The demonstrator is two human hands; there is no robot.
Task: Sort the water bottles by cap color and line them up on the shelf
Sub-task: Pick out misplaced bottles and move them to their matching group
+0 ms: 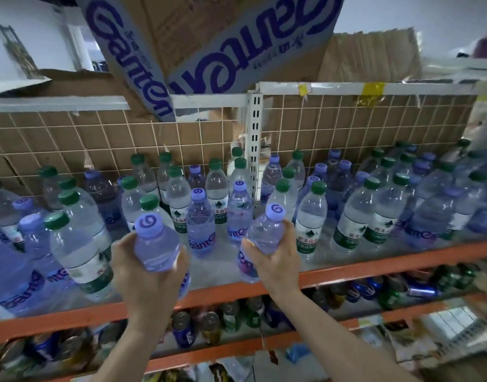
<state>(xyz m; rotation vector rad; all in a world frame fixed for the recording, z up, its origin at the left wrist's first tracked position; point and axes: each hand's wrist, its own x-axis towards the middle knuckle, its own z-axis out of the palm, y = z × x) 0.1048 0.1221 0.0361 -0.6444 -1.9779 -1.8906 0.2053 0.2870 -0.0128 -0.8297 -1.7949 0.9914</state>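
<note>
Two purple-capped bottles in hand, both lifted just in front of the orange shelf edge (347, 267); probably pulled from the mix to group purple with purple; left hand (143, 267) wrapped tight round the left bottle (157, 244), right hand (272, 260) curled round the right bottle (261, 235); long axes leaning, caps tipped up and toward the camera, bases pointing down at the shelf; behind that edge, green caps (318, 187) and purple ones jumbled together, nowhere near lined up.

white wall (30, 28) behind wire-grid backing (347, 125)
</note>
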